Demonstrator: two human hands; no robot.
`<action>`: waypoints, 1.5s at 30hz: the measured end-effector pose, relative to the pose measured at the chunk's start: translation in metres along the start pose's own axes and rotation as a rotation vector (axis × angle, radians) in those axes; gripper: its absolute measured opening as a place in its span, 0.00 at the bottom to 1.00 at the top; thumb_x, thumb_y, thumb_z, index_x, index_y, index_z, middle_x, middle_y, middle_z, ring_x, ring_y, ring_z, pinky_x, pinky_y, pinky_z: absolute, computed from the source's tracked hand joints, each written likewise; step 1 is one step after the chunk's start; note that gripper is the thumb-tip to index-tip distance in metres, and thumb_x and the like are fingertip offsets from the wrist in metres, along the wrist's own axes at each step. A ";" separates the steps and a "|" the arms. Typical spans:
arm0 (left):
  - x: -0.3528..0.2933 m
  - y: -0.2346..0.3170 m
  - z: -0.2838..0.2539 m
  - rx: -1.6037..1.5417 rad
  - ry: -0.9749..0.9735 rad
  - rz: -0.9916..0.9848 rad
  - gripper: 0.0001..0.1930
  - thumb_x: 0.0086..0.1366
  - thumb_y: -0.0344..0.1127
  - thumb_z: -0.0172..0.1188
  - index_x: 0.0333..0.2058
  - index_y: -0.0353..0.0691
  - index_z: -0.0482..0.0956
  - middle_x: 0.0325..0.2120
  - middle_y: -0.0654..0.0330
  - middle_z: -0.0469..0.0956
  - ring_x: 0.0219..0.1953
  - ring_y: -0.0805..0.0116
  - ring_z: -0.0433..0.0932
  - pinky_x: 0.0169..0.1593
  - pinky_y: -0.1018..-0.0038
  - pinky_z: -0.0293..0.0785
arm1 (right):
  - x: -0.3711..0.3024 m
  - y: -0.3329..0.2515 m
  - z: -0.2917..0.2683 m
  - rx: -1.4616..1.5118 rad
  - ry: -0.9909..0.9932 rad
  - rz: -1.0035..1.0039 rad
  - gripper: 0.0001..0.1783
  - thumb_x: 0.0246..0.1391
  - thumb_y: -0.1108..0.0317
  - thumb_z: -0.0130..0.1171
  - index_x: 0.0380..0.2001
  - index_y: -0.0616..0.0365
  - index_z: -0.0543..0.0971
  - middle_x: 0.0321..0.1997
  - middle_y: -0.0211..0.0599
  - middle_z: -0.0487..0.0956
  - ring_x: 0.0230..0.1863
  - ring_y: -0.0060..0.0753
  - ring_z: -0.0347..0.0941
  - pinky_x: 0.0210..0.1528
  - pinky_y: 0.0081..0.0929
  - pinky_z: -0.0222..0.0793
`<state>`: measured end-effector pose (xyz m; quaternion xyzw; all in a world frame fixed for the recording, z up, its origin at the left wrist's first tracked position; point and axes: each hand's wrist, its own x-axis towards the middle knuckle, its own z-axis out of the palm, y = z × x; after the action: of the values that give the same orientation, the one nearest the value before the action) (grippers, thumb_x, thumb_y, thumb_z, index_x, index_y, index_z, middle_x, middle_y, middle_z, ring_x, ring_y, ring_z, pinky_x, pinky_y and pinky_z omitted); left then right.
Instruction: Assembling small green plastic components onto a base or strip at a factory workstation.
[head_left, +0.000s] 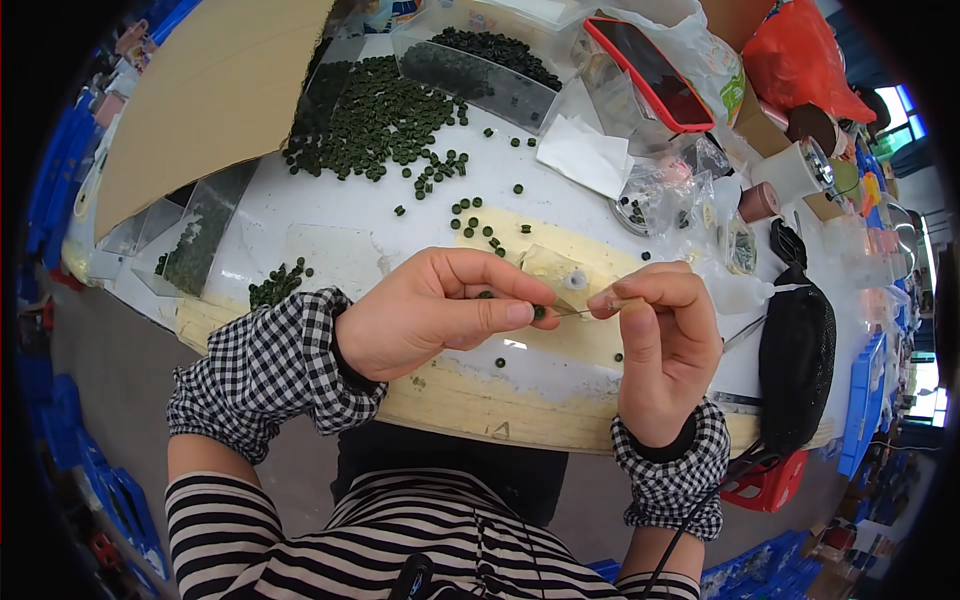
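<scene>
Between the thumb and fingertips of my left hand is a small dark green round piece, like a tiny wheel. My right hand pinches a thin needle-like rod. Its tip points left and reaches the green piece; whether it goes into it is too small to tell. Just behind my fingertips stands a small whitish nozzle-like part on a yellowish block. Several loose green pieces lie on the table beyond my left hand.
A large heap of green pieces spreads at the back left, beside a cardboard sheet. Behind it is a clear bin of dark pieces. A red-cased phone, white tissue and black pouch occupy the right side.
</scene>
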<state>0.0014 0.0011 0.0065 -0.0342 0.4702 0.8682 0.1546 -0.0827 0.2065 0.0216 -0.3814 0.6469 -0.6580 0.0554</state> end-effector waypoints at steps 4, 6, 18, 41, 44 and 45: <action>0.000 0.001 0.003 0.028 0.027 -0.017 0.08 0.65 0.27 0.56 0.43 0.37 0.77 0.40 0.53 0.81 0.35 0.82 0.75 0.28 0.86 0.60 | 0.002 0.003 0.002 -0.070 -0.042 -0.060 0.07 0.58 0.76 0.55 0.39 0.66 0.74 0.38 0.40 0.75 0.39 0.26 0.72 0.44 0.21 0.68; -0.001 0.001 0.001 0.018 0.010 -0.018 0.08 0.65 0.27 0.56 0.43 0.37 0.77 0.40 0.53 0.81 0.37 0.81 0.76 0.28 0.86 0.60 | 0.001 0.000 0.006 0.005 -0.022 -0.026 0.06 0.59 0.76 0.54 0.39 0.66 0.73 0.38 0.40 0.76 0.40 0.27 0.73 0.44 0.22 0.69; 0.000 -0.001 -0.001 0.014 0.001 -0.026 0.09 0.65 0.26 0.57 0.43 0.37 0.77 0.42 0.54 0.80 0.41 0.77 0.77 0.28 0.85 0.61 | 0.001 0.002 0.006 0.024 -0.061 -0.024 0.05 0.58 0.78 0.53 0.39 0.66 0.72 0.38 0.40 0.75 0.41 0.29 0.74 0.42 0.24 0.72; -0.001 0.002 0.002 0.060 0.104 0.011 0.10 0.64 0.27 0.59 0.44 0.36 0.76 0.36 0.59 0.80 0.41 0.76 0.77 0.37 0.86 0.68 | 0.011 0.006 -0.005 -0.439 0.153 -0.155 0.04 0.52 0.79 0.60 0.32 0.64 0.76 0.34 0.41 0.76 0.34 0.32 0.74 0.38 0.24 0.69; -0.001 -0.001 0.002 0.138 0.172 0.095 0.10 0.62 0.25 0.60 0.43 0.36 0.76 0.35 0.60 0.80 0.41 0.76 0.77 0.44 0.82 0.71 | 0.017 0.004 -0.003 -0.669 0.056 -0.246 0.06 0.48 0.79 0.62 0.31 0.63 0.76 0.33 0.41 0.76 0.33 0.37 0.74 0.37 0.26 0.69; 0.000 0.000 0.003 0.155 0.180 0.115 0.10 0.61 0.25 0.61 0.43 0.36 0.76 0.36 0.60 0.80 0.41 0.76 0.77 0.46 0.81 0.72 | 0.017 0.005 -0.002 -0.677 0.051 -0.237 0.07 0.45 0.79 0.63 0.31 0.62 0.77 0.33 0.40 0.76 0.35 0.39 0.73 0.37 0.28 0.68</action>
<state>0.0019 0.0034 0.0086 -0.0727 0.5491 0.8302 0.0640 -0.0974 0.1976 0.0245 -0.4338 0.7808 -0.4175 -0.1670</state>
